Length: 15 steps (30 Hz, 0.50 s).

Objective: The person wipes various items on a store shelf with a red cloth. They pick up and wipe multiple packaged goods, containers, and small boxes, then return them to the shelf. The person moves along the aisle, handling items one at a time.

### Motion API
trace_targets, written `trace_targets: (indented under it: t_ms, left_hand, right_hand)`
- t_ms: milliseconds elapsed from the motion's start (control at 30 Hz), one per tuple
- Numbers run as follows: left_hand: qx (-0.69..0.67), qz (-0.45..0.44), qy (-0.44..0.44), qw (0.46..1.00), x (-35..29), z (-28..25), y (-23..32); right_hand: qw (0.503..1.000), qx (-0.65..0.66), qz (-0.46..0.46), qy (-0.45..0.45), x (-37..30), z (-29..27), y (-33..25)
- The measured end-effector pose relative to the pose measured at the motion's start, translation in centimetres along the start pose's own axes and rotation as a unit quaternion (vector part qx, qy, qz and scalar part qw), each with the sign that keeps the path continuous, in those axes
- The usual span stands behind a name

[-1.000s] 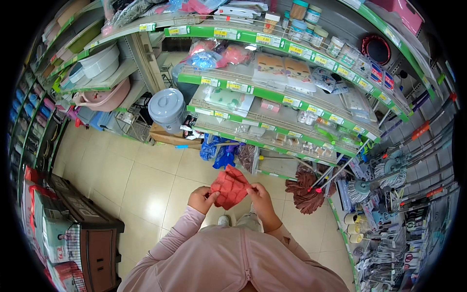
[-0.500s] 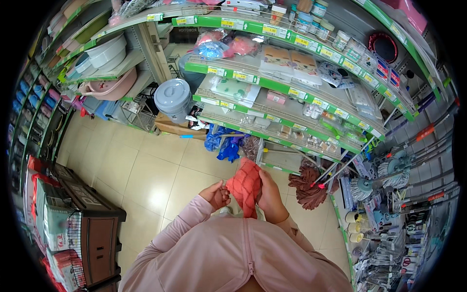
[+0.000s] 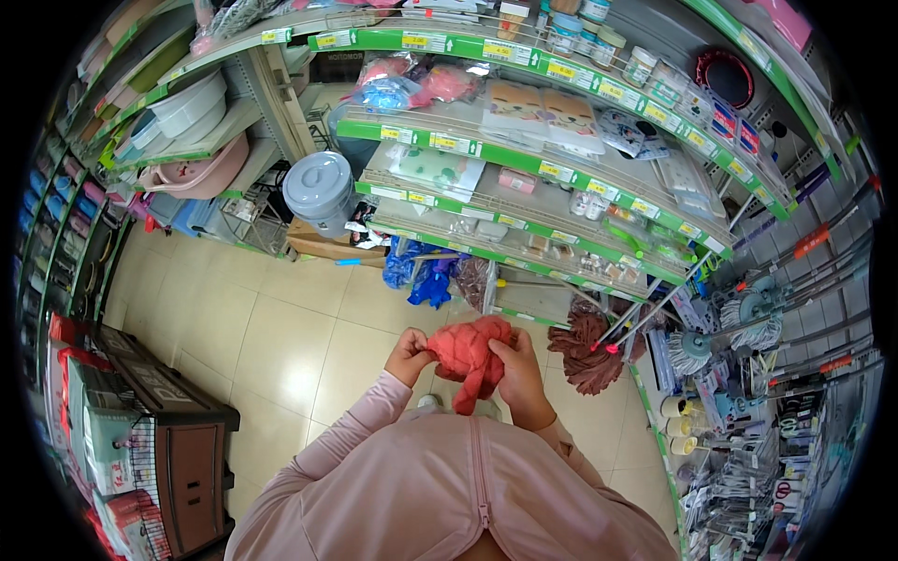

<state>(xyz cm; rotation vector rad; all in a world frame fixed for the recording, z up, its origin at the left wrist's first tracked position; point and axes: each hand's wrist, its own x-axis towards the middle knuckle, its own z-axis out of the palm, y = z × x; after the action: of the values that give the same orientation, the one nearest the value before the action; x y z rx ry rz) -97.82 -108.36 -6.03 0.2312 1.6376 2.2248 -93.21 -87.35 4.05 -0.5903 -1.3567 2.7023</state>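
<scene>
Head view: L hand (image 3: pixel 409 355) pinches L edge of red cloth (image 3: pixel 463 348), thumb & fingers pressed together on it; R hand (image 3: pixel 520 372) grips the R side, thumb on top, fingers mostly hidden. Cloth is bunched btwn both hands, in front of jacket (image 3: pixel 402 477), above tiled floor (image 3: pixel 281 351). Vs 0.5 s ago: cloth sits wider & lower, less upright; L fingers now further onto its edge.

Bears lidded jars (image 3: pixel 607 47) on the green-edged upper shelf (image 3: pixel 379 40) — at left, carries a pink plastic basin (image 3: pixel 201 179) on the lower grey shelf (image 3: pixel 254 170).
</scene>
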Motion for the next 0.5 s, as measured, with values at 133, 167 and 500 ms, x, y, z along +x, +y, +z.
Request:
trace_targets:
  t_ms: [133, 167, 500]
  left_hand:
    - [-0.252, -0.175, -0.022, 0.951, -0.3, 2.3, 3.3]
    - [-0.274, -0.221, -0.043, 0.935, -0.4, 2.2, 3.2]
    - [-0.264, -0.205, -0.011, 0.942, -0.1, -1.0, -0.4]
  right_hand:
    - [0.992, -0.101, -0.076, 0.023, -0.1, -0.9, 1.8]
    - [0.987, -0.124, -0.094, 0.028, -0.2, -0.8, 2.2]
    - [0.934, -0.309, -0.17, 0.055, 0.0, -0.2, 3.3]
